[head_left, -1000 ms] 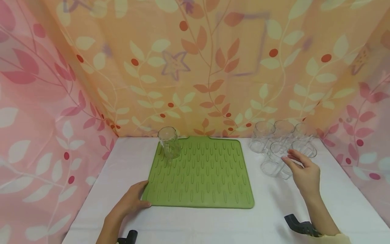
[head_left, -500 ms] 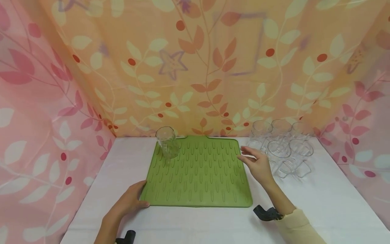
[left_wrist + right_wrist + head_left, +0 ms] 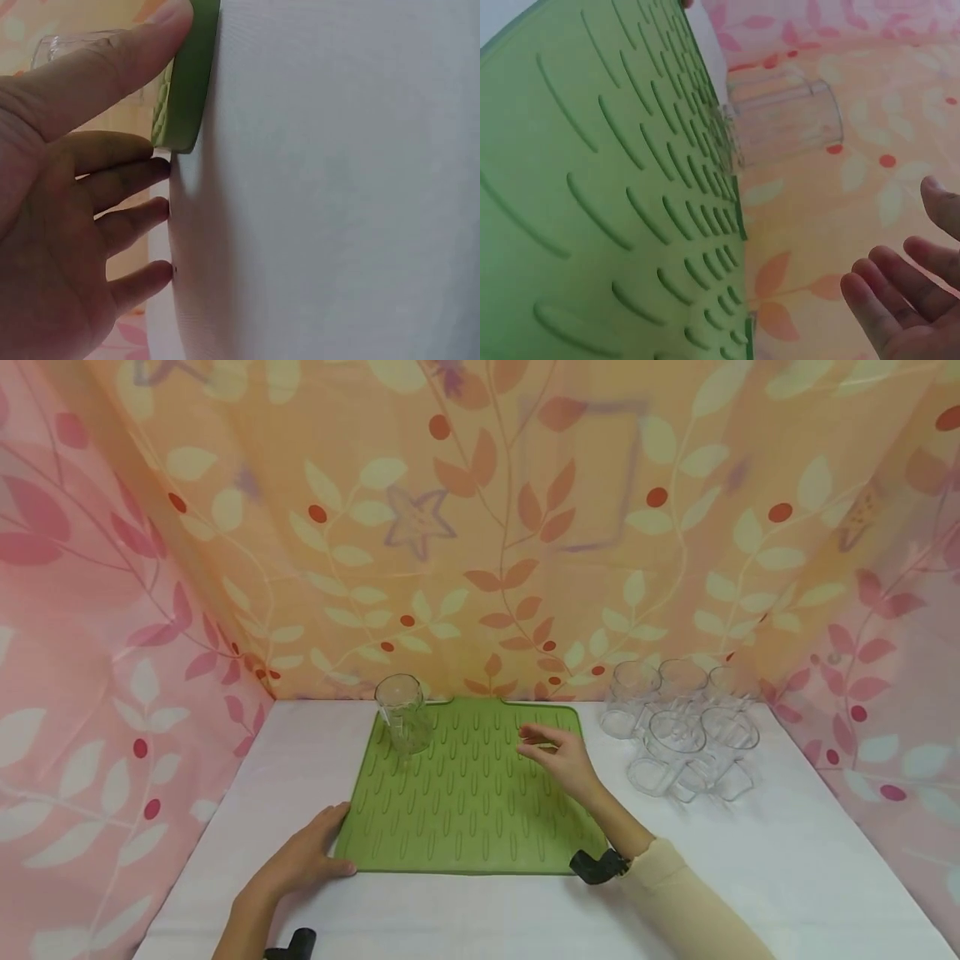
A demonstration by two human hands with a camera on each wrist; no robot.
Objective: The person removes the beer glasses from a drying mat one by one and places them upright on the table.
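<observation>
A green ridged mat lies on the white table. My left hand rests at its near left corner, with thumb and index finger touching the edges. The left wrist view shows that thumb against the mat's rim and the other fingers loosely extended. One clear glass mug stands on the mat's far left corner. Over the right half of the mat hovers my right hand, fingers loosely bent and holding nothing. In the right wrist view its fingers are apart from the glass mug.
Several clear glass mugs stand grouped on the table to the right of the mat, their outlines overlapping. Patterned cloth hangs behind the table, and pink cloth closes the left side.
My right hand has moved left from beside the grouped mugs to above the mat, with nothing in it. My left hand stays at the mat's corner. The view has shifted slightly.
</observation>
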